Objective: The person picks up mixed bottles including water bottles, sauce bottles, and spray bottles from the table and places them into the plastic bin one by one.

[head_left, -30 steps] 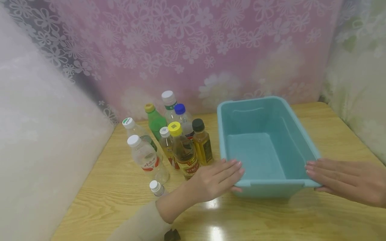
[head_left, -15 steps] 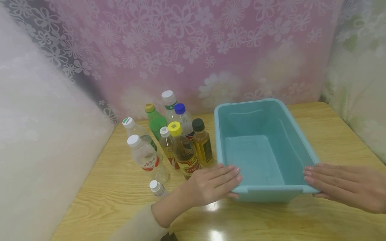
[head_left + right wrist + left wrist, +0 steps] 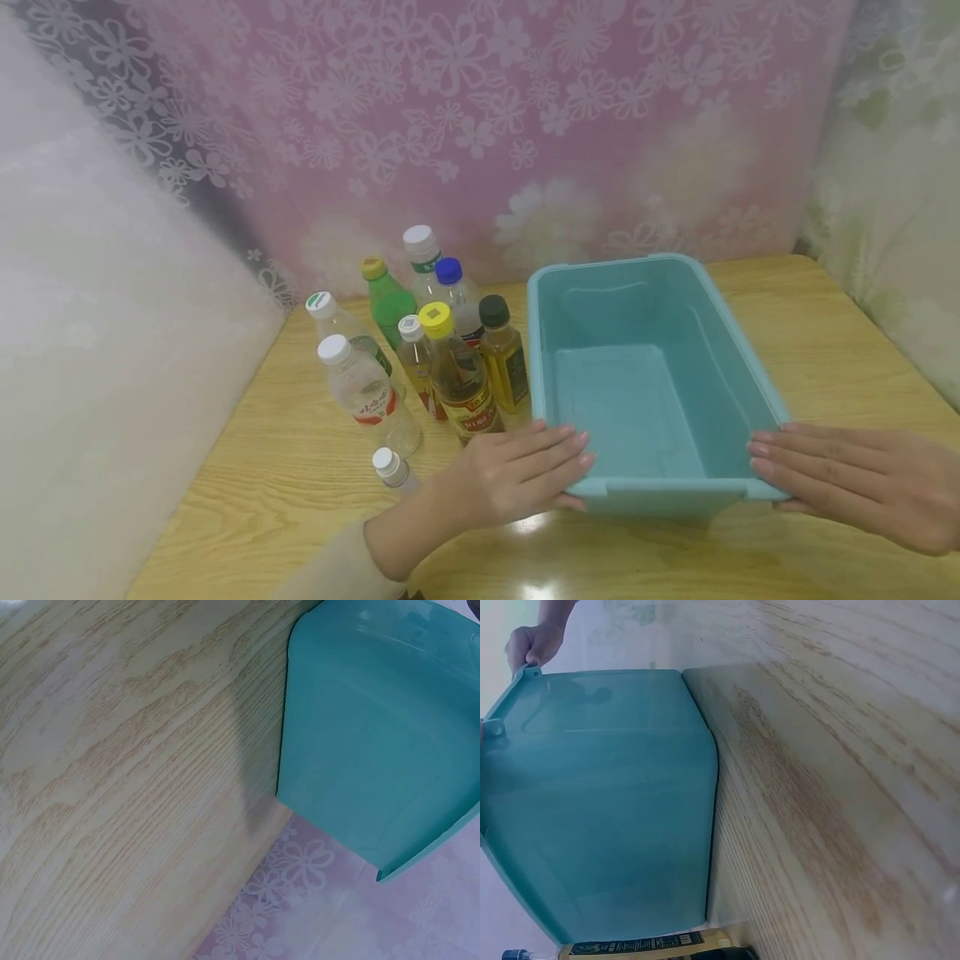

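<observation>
A teal plastic tub (image 3: 667, 492), with nothing inside, sits on the wooden table. My left hand (image 3: 495, 475) holds its near left corner, fingers laid over the rim and thumb below it. At the near right corner my right hand (image 3: 862, 475) grips the rim in the same way. The left wrist view shows the tub's outer wall (image 3: 607, 810) and the right hand (image 3: 536, 646) at the far corner. From the right wrist, the other side wall (image 3: 367, 735) is seen standing close over the tabletop.
Several bottles stand left of the tub: a yellow-capped sauce bottle (image 3: 465, 392), a black-capped amber bottle (image 3: 504, 358), a green bottle (image 3: 390, 304) and a clear bottle with a red label (image 3: 367, 400). A small white-capped bottle (image 3: 392, 468) is beside my left forearm. Floral cloth (image 3: 480, 125) hangs behind.
Both hands have drawn the tub toward me and slightly left, along the table. Its far edge is farther from the cloth. The bottles have stayed put.
</observation>
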Available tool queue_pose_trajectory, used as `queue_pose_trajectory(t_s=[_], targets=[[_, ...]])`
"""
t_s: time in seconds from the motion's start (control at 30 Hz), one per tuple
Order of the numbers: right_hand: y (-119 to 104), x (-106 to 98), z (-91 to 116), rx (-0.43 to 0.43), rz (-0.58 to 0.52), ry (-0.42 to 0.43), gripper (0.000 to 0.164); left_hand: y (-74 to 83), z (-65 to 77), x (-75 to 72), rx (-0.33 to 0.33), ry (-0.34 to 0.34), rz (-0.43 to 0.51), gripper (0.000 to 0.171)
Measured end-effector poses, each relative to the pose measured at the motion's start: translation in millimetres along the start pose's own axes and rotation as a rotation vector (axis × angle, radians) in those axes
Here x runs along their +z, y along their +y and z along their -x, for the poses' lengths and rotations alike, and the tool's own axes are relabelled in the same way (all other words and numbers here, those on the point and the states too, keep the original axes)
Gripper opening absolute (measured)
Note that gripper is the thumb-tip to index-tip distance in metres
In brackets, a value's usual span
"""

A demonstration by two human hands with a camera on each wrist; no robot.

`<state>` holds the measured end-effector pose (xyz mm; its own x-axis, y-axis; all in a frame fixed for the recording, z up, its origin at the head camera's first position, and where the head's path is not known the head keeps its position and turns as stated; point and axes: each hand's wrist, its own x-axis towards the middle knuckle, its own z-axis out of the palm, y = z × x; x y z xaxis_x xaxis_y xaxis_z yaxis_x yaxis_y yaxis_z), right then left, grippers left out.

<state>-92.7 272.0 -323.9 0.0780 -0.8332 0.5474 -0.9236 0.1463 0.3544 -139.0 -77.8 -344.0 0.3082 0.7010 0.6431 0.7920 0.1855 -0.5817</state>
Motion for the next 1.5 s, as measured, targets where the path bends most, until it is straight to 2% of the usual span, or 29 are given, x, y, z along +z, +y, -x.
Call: queue_pose_trajectory(t_s=[0.23,0.4,0.6,0.7,0.87,1.07,1.27,1.5], targets=[[0,2,-2,-0.003,0.009,0.044,0.045,2.2,9.1,-1.0,-0.112,0.052,0.184,0.048],[1,2,-6,-0.009,0.011,0.064,0.045,1.1,20.3,-7.4,-0.206,0.050,0.231,0.053],[2,3,-9,-0.012,0.017,0.081,0.045,0.1,34.9,-22.7,-0.387,0.014,0.328,0.052],[2,2,-8,-0.009,0.010,0.065,0.045,0.6,42.2,-29.9,-0.462,0.015,0.337,0.051],[2,4,-9,-0.026,0.008,0.090,0.044,-0.5,54.3,-37.0,-0.533,0.073,0.344,0.051],[3,4,-13,-0.030,0.016,0.112,0.043,-0.8,72.6,-45.9,-0.630,0.139,0.449,0.051],[2,5,-12,-0.025,0.034,0.118,0.043,1.3,87.6,-58.6,-0.730,0.161,0.431,0.050],[2,5,-12,-0.030,0.036,0.113,0.044,4.9,103.1,-71.7,-0.851,0.126,0.363,0.048]])
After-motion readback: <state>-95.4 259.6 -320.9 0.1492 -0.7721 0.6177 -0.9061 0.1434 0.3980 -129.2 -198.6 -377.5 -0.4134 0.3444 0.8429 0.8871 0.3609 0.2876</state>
